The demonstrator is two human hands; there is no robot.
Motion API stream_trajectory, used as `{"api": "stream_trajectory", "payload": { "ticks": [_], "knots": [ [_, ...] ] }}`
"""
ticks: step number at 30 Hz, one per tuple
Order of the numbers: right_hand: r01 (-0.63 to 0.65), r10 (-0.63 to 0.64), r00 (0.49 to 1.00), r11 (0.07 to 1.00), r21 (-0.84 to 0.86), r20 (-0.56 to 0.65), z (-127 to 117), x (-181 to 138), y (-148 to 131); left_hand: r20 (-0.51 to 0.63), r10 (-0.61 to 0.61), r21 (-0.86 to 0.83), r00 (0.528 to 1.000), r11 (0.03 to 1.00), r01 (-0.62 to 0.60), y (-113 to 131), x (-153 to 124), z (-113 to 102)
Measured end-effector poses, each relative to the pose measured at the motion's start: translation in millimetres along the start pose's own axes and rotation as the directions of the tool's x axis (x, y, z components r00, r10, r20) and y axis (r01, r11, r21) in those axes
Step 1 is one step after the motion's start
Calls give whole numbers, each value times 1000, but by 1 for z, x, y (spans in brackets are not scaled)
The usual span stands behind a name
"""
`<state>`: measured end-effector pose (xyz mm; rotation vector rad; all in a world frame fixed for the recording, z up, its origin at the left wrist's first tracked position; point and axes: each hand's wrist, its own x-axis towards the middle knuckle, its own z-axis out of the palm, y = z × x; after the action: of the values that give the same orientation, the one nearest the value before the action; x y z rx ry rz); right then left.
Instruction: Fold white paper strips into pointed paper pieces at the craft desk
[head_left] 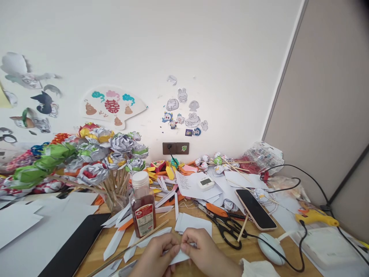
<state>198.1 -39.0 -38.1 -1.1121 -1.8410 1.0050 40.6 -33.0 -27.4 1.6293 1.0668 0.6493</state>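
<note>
My left hand [160, 252] and my right hand [203, 248] meet at the bottom middle, thumbs and fingers pinched close together on a small white sheet of paper [181, 257]. Part of the sheet is hidden behind the fingers. Just beyond them lies a stack of white paper squares [196, 224]. Folded white paper strips [115, 244] are scattered to the left of my left hand. A bottle of red-brown liquid [143, 209] with a white cap stands behind it. To the right of the stack lie black-handled scissors [227, 231].
Paper flowers on sticks [100, 169] fill a clear container at left, beside a black tablet-like slab [77, 246]. A phone [256, 209], white mouse [271, 248], yellow glue gun [317, 218] and cables crowd the right. A white timer [205, 182] rests on papers near the wall.
</note>
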Motion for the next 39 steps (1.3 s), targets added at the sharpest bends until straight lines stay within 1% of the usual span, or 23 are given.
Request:
{"api": "stream_trajectory", "payload": {
  "ticks": [3, 6, 10, 14, 17, 20, 23, 26, 28, 31, 35, 39],
  "knots": [
    [-39, 34, 999, 991, 130, 41, -5, 2, 6, -18, 13, 0, 1000, 1000, -13, 5, 1, -6],
    [-62, 47, 996, 973, 224, 73, -12, 4, 16, -73, 17, -16, 997, 1000, -18, 6, 4, -11],
    [-41, 34, 999, 977, 208, 37, -16, 6, 23, -65, -2, -37, 998, 999, -1, 0, 9, -14],
    [-45, 33, 998, 978, 204, 62, -17, 6, 20, -63, 16, -34, 998, 999, -19, -3, 8, -14],
    [-64, 53, 996, 988, 139, 76, -18, 4, 16, -52, 41, -15, 998, 999, -42, 0, 5, -14],
    [-17, 17, 999, 1000, -4, 33, -17, 2, 11, -37, 61, -25, 997, 998, -62, 4, 3, -11],
    [24, -23, 1000, 993, -119, 6, -12, 1, 8, -30, 76, -36, 997, 996, -77, 7, 2, -8],
    [36, -35, 999, 984, -176, 10, -10, 1, 7, -26, 87, -68, 996, 994, -89, 8, 2, -7],
    [38, -37, 999, 982, -186, 8, -11, 1, 6, -5, 85, -97, 996, 992, -85, 6, 2, -8],
    [17, -16, 1000, 994, -107, 10, -14, 1, 7, 23, 46, -120, 999, 992, -43, 1, 4, -9],
    [-95, 88, 994, 988, 122, 69, -17, 5, 17, -15, -12, -176, 1000, 984, 9, -6, 10, -13],
    [-136, 113, 988, 961, 242, 106, -16, 7, 24, -31, -48, -265, 998, 963, 39, -9, 14, -17]
  ]
}}
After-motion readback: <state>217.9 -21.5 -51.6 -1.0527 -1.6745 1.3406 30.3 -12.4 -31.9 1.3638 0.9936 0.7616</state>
